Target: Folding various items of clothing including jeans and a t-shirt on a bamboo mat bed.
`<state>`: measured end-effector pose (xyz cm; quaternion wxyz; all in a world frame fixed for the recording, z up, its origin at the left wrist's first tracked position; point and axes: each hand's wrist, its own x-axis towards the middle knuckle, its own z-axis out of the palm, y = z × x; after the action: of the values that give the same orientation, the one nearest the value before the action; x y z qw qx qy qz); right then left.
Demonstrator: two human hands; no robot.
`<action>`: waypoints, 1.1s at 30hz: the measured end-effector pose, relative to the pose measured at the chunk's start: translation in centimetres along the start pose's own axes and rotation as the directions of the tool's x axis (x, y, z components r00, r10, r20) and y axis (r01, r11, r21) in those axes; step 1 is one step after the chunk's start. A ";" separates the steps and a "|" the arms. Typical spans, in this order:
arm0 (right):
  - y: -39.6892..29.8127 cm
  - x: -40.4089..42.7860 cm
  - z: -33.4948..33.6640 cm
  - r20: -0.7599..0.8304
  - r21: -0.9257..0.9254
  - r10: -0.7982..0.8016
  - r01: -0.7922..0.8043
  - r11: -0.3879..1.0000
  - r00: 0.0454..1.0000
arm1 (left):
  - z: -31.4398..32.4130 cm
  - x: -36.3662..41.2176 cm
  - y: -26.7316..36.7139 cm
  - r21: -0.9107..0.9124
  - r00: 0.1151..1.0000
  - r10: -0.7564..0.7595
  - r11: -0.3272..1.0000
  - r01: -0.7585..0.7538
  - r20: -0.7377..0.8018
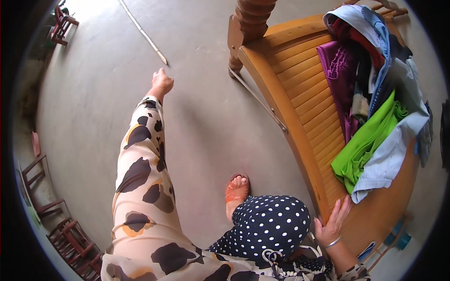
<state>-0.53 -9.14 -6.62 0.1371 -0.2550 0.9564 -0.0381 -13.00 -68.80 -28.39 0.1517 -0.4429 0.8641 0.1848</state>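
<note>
My left hand [162, 83] reaches forward at the end of a patterned sleeve, above the grey floor. Its fingers look partly curled, and their inner side is hidden. Just beyond the fingertips is the pointed near end of a thin, jointed pole [146, 35], which looks like bamboo; whether they touch is unclear. My right hand [332, 224] rests with its fingers spread on a slatted wooden seat [299, 84]. Near those fingers lies the cuff of a pale blue garment [378, 172]. Beside it is a folded bright green cloth [365, 140].
More clothing is heaped on the seat, including a purple garment [335, 66]. A turned wooden post [251, 21] and a metal rod [258, 100] stand at its edge. Stacked dark red chairs [75, 242] line the left, with a small chair [63, 26] farther off.
</note>
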 end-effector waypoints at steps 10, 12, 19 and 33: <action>0.2 -0.3 -0.2 0.072 -0.015 0.041 -0.040 0.999 0.997 | 3.0 6.2 -0.9 0.044 0.998 0.034 0.998 -0.036 0.052; 0.0 -0.4 -0.6 0.098 -0.022 0.048 -0.046 0.999 0.994 | 4.2 8.6 -2.0 0.129 0.996 0.052 0.990 -0.061 0.070; -0.1 -0.6 -0.7 0.156 0.025 0.069 -0.074 0.997 0.985 | 7.8 11.1 -0.8 0.280 0.989 -0.001 0.959 -0.041 0.149; -0.6 -0.3 -0.7 0.111 0.137 0.141 -0.156 0.978 0.984 | 8.8 -2.0 -11.3 0.277 0.839 0.544 0.802 -0.529 0.028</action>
<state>-0.20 -9.49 -5.83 0.2060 -0.1738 0.9593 -0.0845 -1.70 -69.50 -37.39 0.1300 -0.1601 0.9746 0.0870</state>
